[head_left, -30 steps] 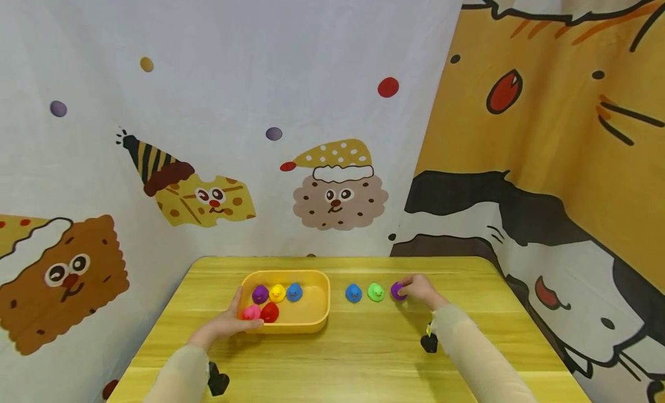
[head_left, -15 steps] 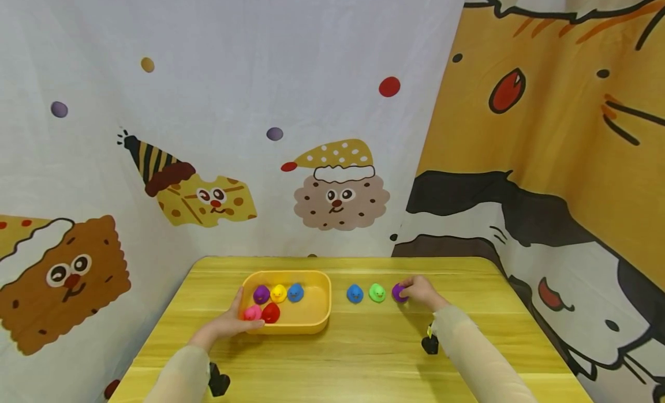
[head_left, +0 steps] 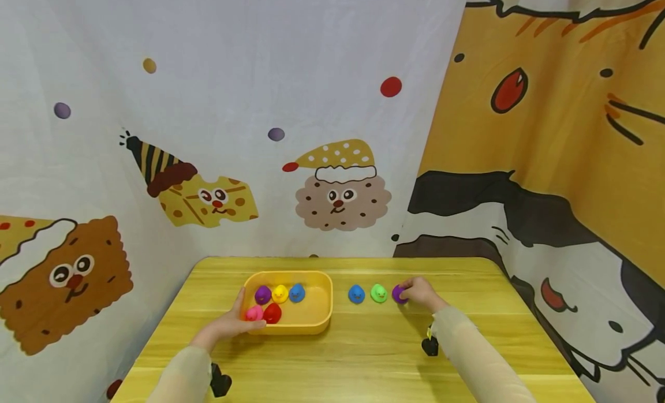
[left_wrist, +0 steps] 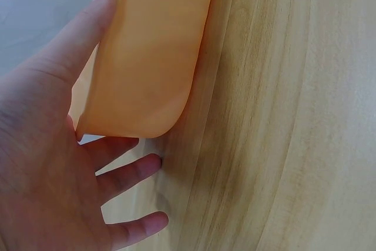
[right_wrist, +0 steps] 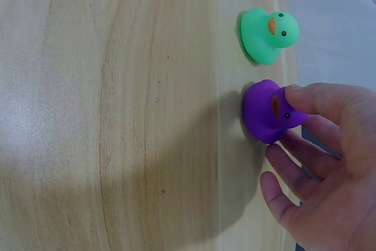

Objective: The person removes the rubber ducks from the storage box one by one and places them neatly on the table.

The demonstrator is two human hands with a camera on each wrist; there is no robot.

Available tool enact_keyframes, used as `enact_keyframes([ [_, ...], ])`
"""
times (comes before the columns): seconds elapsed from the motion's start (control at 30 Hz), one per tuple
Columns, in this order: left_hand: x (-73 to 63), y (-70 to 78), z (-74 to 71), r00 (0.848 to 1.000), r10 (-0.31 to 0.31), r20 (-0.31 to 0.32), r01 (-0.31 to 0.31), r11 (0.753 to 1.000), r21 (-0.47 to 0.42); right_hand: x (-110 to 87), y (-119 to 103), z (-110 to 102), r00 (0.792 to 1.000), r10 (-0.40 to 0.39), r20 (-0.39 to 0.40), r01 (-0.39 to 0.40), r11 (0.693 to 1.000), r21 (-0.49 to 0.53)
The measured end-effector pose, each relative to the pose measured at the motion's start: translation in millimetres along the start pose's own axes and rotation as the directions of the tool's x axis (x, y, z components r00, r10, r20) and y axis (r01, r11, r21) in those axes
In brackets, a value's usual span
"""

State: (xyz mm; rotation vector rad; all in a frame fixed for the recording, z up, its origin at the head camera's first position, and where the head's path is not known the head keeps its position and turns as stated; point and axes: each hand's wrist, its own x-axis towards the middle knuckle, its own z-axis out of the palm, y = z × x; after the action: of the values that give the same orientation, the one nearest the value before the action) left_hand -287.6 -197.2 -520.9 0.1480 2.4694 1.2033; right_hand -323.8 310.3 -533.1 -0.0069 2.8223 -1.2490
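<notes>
My left hand [head_left: 225,325] grips the left end of a yellow plastic basket [head_left: 316,305], its thumb along the near rim. Up close in the left wrist view, the lower fingers spread apart beside the basket's corner [left_wrist: 147,74]. Inside lie a purple rubber duck [head_left: 262,295], a yellow duck [head_left: 280,294], a blue duck [head_left: 296,293], a pink duck [head_left: 254,313] and a red duck [head_left: 272,313]. My right hand [head_left: 425,293] pinches another purple rubber duck [right_wrist: 264,116] by its head, thumb on top; that duck stands on the table.
A green duck [head_left: 378,293] and a blue duck [head_left: 356,294] stand in a row left of the pinched one, right of the basket. The wooden table [head_left: 363,362] ends at a cartoon-printed cloth [head_left: 332,74] behind it and at the sides.
</notes>
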Motion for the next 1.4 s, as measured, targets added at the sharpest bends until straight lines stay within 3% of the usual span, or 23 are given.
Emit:
enact_keyframes([
  [0.3,3.5,-4.8,0.6,1.000,-0.008,0.001,0.008,1.000,-0.024,-1.2,2.6,0.7,1.000,-0.006,-0.005,0.006,1.000,0.008],
  [0.6,1.2,-2.8,-0.1,0.999,0.036,0.019,-0.036,0.999,-0.011,-4.1,6.8,2.9,1.000,0.011,-0.021,-0.009,0.997,0.078],
  [0.77,6.2,-8.6,0.5,1.000,0.010,0.016,-0.010,1.000,-0.011,-4.7,6.0,-0.5,1.000,0.016,-0.011,-0.015,0.995,0.095],
  [0.9,10.6,-14.9,1.3,1.000,0.004,0.007,-0.003,0.999,-0.034,-3.9,0.1,-4.6,1.000,0.005,-0.012,-0.004,0.995,0.098],
  [1.13,7.1,-11.0,0.2,0.999,0.033,0.007,-0.033,0.999,-0.012,-0.5,-14.2,-8.4,0.999,0.008,-0.042,-0.004,0.995,0.102],
  [1.4,12.5,-17.9,1.2,1.000,0.012,0.005,-0.012,1.000,-0.025,3.5,-44.2,0.6,1.000,-0.010,0.009,0.008,0.979,0.205],
])
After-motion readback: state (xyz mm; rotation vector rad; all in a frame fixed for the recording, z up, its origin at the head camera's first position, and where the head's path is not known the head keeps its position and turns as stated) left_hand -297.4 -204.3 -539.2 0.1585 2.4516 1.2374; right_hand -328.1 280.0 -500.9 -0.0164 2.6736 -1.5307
